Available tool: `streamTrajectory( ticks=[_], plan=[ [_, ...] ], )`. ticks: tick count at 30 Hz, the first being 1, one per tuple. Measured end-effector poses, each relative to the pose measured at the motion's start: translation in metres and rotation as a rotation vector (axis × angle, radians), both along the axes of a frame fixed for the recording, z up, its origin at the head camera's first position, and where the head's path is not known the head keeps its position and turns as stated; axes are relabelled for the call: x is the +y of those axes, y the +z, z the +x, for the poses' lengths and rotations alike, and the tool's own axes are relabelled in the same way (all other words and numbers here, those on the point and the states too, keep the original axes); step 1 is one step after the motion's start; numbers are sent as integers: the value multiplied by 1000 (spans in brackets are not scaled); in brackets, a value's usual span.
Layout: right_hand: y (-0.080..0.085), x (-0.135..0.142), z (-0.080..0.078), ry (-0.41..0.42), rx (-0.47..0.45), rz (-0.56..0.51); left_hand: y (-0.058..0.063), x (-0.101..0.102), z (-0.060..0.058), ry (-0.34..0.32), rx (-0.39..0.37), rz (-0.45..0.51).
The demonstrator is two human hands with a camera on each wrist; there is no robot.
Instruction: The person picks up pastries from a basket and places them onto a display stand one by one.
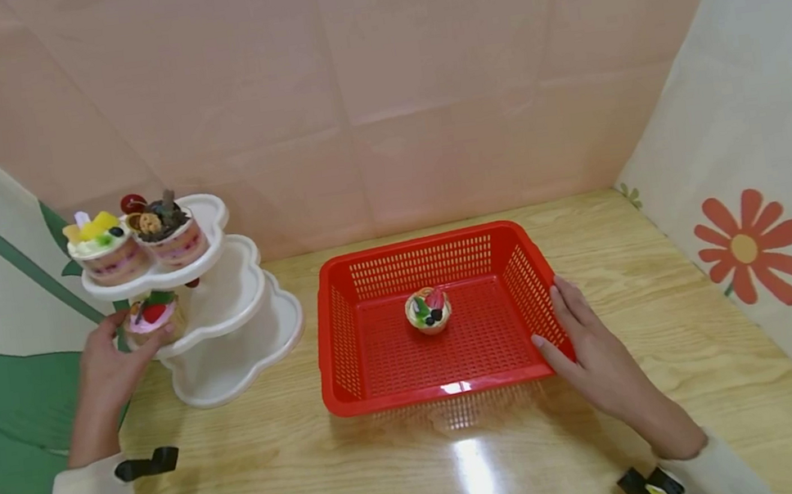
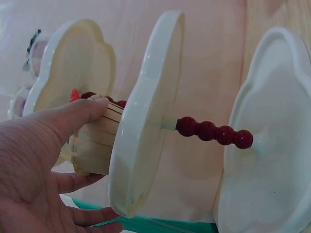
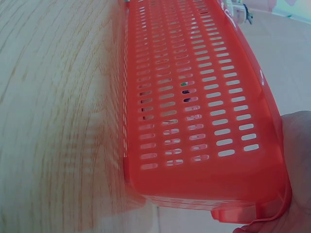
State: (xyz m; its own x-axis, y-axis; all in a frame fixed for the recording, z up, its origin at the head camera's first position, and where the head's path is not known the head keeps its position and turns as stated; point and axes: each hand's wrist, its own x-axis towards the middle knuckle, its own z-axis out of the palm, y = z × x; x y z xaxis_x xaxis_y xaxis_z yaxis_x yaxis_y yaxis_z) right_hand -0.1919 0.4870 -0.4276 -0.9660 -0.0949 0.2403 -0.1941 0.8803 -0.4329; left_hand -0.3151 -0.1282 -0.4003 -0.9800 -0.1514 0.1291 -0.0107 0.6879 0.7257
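Observation:
My left hand [image 1: 110, 368] pinches a cupcake [image 1: 154, 315] with a pink top and red fruit, at the left of the middle tier of a white three-tier stand [image 1: 278, 315]. In the left wrist view, thumb and fingers lie around the cupcake's beige ribbed side [image 2: 95, 145], right by the tier's edge. My right hand [image 1: 602, 357] grips the right rim of a red plastic basket [image 1: 451, 393], thumb over the front right corner. Inside the basket sits a small fruit tart [image 1: 428, 310] with cream, berries and a green leaf.
On the stand's top tier are a fruit-topped dessert cup [image 1: 107, 253] and a chocolate-topped one [image 1: 168, 234]. Dark red beads [image 2: 214, 132] form the stand's post. A pink cloth wall [image 1: 424, 112] rises behind the wooden table [image 1: 306, 480], with a flowered cloth [image 1: 785, 150] at right.

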Motion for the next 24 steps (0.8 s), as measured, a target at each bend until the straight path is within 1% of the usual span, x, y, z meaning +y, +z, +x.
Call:
streamTrajectory(
  ticks=[6,14,16,21,24],
  plan=[
    [0,-1,0,-4,-12,3,-2,0,1,4,11,11],
    [-1,0,0,-2,-2,3,-4,-1,2,-5,26,0],
    [-1,0,0,-2,-1,2,-3,-1,3,-6,24,-3],
    [-1,0,0,3,4,-2,1,0,7,10,-12,0],
    [-1,-1,0,3,10,-3,4,1,10,16,-7,0]
  ],
)
